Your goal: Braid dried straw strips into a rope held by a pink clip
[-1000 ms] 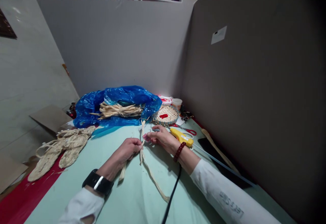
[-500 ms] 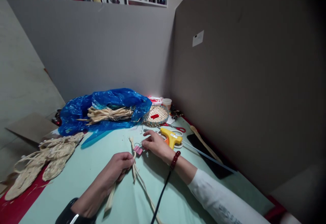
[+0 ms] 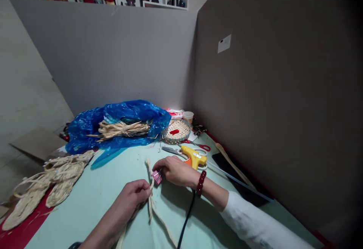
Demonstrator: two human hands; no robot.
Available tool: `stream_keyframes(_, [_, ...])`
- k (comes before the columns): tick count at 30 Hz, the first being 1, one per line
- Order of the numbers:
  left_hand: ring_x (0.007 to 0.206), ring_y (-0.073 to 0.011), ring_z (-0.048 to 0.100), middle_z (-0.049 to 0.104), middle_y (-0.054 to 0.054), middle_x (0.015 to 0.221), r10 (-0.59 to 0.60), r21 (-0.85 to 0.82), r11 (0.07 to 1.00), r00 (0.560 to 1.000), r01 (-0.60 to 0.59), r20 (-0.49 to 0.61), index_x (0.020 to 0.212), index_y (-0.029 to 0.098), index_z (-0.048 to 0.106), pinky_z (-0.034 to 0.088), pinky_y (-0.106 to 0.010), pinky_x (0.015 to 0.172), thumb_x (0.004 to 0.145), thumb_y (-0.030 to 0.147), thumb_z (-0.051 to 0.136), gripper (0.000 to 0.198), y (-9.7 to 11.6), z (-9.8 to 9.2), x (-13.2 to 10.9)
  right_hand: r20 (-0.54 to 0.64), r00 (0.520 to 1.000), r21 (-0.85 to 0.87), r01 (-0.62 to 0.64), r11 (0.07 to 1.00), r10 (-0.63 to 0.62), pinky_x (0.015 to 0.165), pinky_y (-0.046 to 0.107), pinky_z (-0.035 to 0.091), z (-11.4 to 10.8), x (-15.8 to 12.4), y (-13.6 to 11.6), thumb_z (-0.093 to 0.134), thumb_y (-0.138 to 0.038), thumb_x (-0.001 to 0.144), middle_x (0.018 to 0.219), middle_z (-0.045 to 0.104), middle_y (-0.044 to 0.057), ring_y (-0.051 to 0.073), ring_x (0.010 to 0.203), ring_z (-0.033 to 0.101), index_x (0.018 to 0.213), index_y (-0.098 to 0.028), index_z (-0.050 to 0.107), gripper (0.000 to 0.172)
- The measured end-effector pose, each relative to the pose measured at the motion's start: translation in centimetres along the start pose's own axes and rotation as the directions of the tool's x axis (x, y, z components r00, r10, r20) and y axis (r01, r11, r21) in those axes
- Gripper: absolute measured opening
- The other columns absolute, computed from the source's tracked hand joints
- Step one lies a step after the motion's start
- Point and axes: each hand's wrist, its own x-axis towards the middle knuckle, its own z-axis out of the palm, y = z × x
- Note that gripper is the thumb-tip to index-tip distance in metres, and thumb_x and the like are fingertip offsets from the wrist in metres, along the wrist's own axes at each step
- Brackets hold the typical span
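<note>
A pale braided straw cord (image 3: 149, 198) lies on the light green table cover (image 3: 93, 192), running from near the table's middle toward me. My left hand (image 3: 131, 199) is closed around the cord partway along it. My right hand (image 3: 173, 170), with a dark red bead bracelet at the wrist, pinches a small pink binder clip (image 3: 157, 177) fastened on the cord just above my left hand. Loose strands trail from the braid toward the lower edge of the view.
A yellow glue gun (image 3: 194, 156) with a black cable lies just beyond my right hand, with scissors (image 3: 195, 144) and a small woven basket (image 3: 176, 131) behind. A blue plastic bag (image 3: 119, 122) holds a straw bundle. Woven straw sandals (image 3: 42, 186) lie left. Grey partitions stand behind and right.
Both hands and the cord have come nearer to me on the table. My right hand has closed onto the pink clip. The view has swung slightly.
</note>
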Motion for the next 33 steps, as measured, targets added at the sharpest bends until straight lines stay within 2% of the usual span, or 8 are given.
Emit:
stream_keyframes(5, [0.040, -0.0047, 0.016, 0.030, 0.012, 0.046, -0.010, -0.024, 1.000, 1.000, 0.009, -0.024, 0.061, 0.019, 0.050, 0.009, -0.020, 0.037, 0.067, 0.040, 0.063, 0.026, 0.1, -1.2, 0.3, 0.154, 0.985, -0.129, 0.104, 0.986, -0.083, 0.060, 0.023, 0.037, -1.3, 1.7, 0.2, 0.060, -0.004, 0.063, 0.087, 0.073, 0.005, 0.020, 0.081, 0.062, 0.094, -0.020, 0.074, 0.038])
stream_keyframes(9, [0.039, -0.0047, 0.016, 0.029, 0.012, 0.045, -0.006, -0.046, 0.999, 1.000, 0.005, -0.021, 0.064, 0.019, 0.051, 0.009, -0.020, 0.037, 0.069, 0.041, 0.062, 0.025, -0.1, -1.7, 0.5, 0.136, 0.988, -0.179, 0.101, 0.979, -0.077, 0.059, 0.024, 0.037, -1.7, 3.1, 0.9, 0.063, -0.011, 0.072, 0.072, 0.070, 0.005, 0.018, 0.072, 0.061, 0.080, -0.016, 0.073, 0.014])
stream_keyframes(14, [0.038, -0.0032, 0.015, 0.031, 0.012, 0.045, -0.020, -0.074, 0.997, 1.000, 0.019, -0.017, 0.063, 0.018, 0.051, 0.006, -0.020, 0.037, 0.071, 0.040, 0.064, 0.026, -0.5, -1.6, 1.0, 0.090, 0.991, -0.181, 0.113, 0.977, -0.098, 0.069, 0.028, 0.044, -3.6, 4.3, 2.1, 0.063, -0.013, 0.078, 0.077, 0.068, 0.003, 0.015, 0.074, 0.060, 0.079, -0.014, 0.068, 0.004])
stream_keyframes(18, [0.037, -0.0019, 0.013, 0.030, 0.012, 0.044, -0.034, -0.138, 0.990, 0.999, 0.037, 0.022, 0.064, 0.017, 0.053, 0.003, -0.020, 0.038, 0.071, 0.041, 0.067, 0.029, -0.2, -1.5, 1.1, 0.100, 0.985, -0.121, 0.156, 0.980, -0.144, 0.067, 0.023, 0.040, -4.9, 4.6, 2.5, 0.061, -0.006, 0.077, 0.086, 0.071, 0.007, 0.016, 0.079, 0.061, 0.085, -0.013, 0.070, 0.014])
stream_keyframes(21, [0.039, -0.0013, 0.008, 0.029, 0.013, 0.046, -0.047, -0.248, 0.967, 0.996, 0.066, 0.080, 0.068, 0.016, 0.054, 0.002, -0.020, 0.038, 0.068, 0.042, 0.072, 0.031, 0.3, -1.6, 1.1, 0.212, 0.953, -0.025, 0.229, 0.973, -0.218, 0.065, 0.018, 0.040, -4.1, 4.4, 2.2, 0.071, -0.007, 0.069, 0.095, 0.072, 0.002, 0.013, 0.079, 0.062, 0.107, -0.018, 0.068, 0.040])
stream_keyframes(23, [0.041, -0.0016, 0.007, 0.027, 0.013, 0.049, -0.048, -0.313, 0.946, 0.994, 0.078, 0.101, 0.071, 0.016, 0.055, 0.003, -0.019, 0.038, 0.066, 0.041, 0.075, 0.032, 0.7, -1.7, 1.1, 0.254, 0.934, 0.018, 0.254, 0.967, -0.250, 0.063, 0.017, 0.039, -3.2, 4.4, 2.0, 0.074, -0.010, 0.066, 0.089, 0.072, -0.001, 0.012, 0.074, 0.062, 0.111, -0.021, 0.067, 0.047])
stream_keyframes(28, [0.043, -0.0012, 0.007, 0.028, 0.012, 0.052, -0.029, -0.400, 0.914, 0.995, 0.065, 0.096, 0.073, 0.015, 0.057, 0.004, -0.018, 0.038, 0.067, 0.035, 0.077, 0.029, 0.8, -2.2, 1.3, 0.177, 0.950, 0.058, 0.250, 0.966, -0.257, 0.062, 0.019, 0.038, -2.6, 5.0, 2.4, 0.069, -0.016, 0.074, 0.072, 0.071, -0.001, 0.013, 0.068, 0.061, 0.092, -0.017, 0.075, 0.019])
stream_keyframes(33, [0.042, 0.0002, 0.008, 0.030, 0.012, 0.051, -0.027, -0.453, 0.889, 0.997, 0.059, 0.077, 0.071, 0.013, 0.060, 0.004, -0.017, 0.038, 0.065, 0.033, 0.079, 0.029, 0.9, -2.0, 1.5, 0.033, 0.975, 0.140, 0.211, 0.967, -0.218, 0.070, 0.021, 0.041, -4.9, 5.8, 4.2, 0.066, -0.016, 0.075, 0.079, 0.073, 0.002, 0.016, 0.077, 0.064, 0.084, -0.016, 0.077, 0.014])
